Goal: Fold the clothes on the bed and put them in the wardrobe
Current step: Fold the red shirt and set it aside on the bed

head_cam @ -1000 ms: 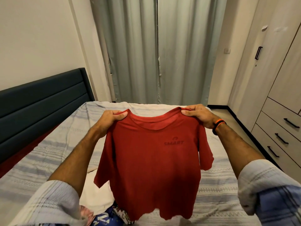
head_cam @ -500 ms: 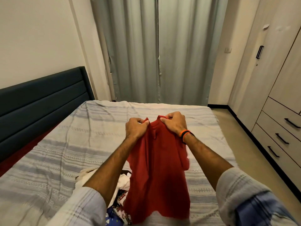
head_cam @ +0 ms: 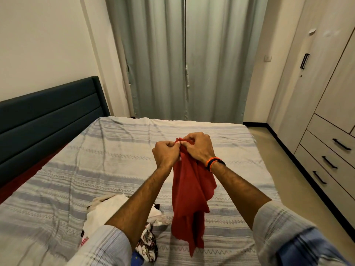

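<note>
Both grips are pinched tight on the top edge of the soft red cotton T-shirt (head_cam: 190, 191), my left hand (head_cam: 166, 154) and right hand (head_cam: 198, 148) knuckle to knuckle, fingertips basically touching. A second ago I had the shirt spread wide by the shoulders, logo facing me; now the shoulders are brought together, so it's halved lengthwise and hangs as a narrow bunch.

The shirt drops straight down from my grips, long axis vertical, with its bottom hem trailing toward me, just above the grey-and-white striped bedsheet (head_cam: 80, 169). Neither hand is really nearer, they share the same spot, so my guess is one has to slide down the cloth to find the hem for the next fold.

Down and to the left of my grips, under my left forearm, sits the rumpled pile of white and printed clothes (head_cam: 115, 210), still unfolded. Off to the right of my right grip is the pale wood wardrobe with black-handled drawers (head_cam: 324, 139), doors closed.
</note>
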The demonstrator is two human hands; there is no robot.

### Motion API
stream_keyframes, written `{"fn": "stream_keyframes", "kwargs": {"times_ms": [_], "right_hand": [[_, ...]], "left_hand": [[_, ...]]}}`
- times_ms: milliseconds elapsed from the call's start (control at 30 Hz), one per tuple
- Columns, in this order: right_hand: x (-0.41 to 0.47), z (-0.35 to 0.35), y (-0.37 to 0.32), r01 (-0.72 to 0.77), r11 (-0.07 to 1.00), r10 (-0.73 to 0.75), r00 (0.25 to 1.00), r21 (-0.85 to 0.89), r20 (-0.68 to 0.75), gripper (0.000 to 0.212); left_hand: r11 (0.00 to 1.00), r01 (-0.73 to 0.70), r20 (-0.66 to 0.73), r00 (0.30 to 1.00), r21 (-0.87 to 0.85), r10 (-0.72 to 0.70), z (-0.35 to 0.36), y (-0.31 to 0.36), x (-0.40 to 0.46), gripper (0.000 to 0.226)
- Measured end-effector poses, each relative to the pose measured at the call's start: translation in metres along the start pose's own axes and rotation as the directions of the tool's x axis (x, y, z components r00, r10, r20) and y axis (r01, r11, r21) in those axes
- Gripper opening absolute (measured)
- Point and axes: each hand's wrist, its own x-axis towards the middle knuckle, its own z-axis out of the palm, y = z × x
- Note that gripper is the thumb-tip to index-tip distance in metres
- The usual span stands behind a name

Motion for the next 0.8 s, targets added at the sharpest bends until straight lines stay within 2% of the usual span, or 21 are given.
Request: {"fn": "stream_keyframes", "kwargs": {"times_ms": [133, 267, 333, 433, 567, 667, 800], "right_hand": [[-0.006, 0.000, -0.004, -0.020, 0.995, 0.008, 0.992, -0.098, -0.126, 0.017], [-0.005, 0.002, -0.004, -0.136, 0.990, 0.142, 0.973, 0.046, -0.183, 0.017], [-0.004, 0.004, -0.003, -0.187, 0.974, 0.207, 0.963, 0.126, -0.172, 0.016], [-0.003, 0.005, -0.003, -0.193, 0.969, 0.217, 0.963, 0.153, -0.160, 0.017], [-0.003, 0.010, -0.003, -0.198, 0.961, 0.226, 0.965, 0.191, -0.132, 0.015], [-0.003, 0.013, -0.003, -0.179, 0.959, 0.206, 0.973, 0.222, -0.108, 0.010], [-0.005, 0.009, -0.001, -0.107, 0.965, 0.116, 0.993, 0.238, -0.021, 0.015]], "left_hand": [[0.999, 0.032, -0.020, 0.999, -0.027, -0.032, 0.001, 0.002, 0.000, 0.023], [0.999, 0.034, -0.070, 0.997, -0.013, -0.035, 0.002, 0.000, 0.001, 0.026], [0.999, 0.042, -0.092, 0.995, 0.031, -0.039, 0.000, 0.000, 0.001, 0.020], [0.997, 0.047, -0.105, 0.994, 0.068, -0.039, -0.003, 0.000, -0.001, 0.022], [0.997, 0.007, -0.050, 0.999, 0.072, -0.004, -0.001, -0.001, 0.001, 0.019], [0.999, -0.012, 0.001, 1.000, 0.040, 0.012, 0.001, -0.002, 0.003, 0.014], [0.999, -0.015, 0.084, 0.996, -0.041, 0.019, 0.001, -0.001, 0.003, 0.027]]}}
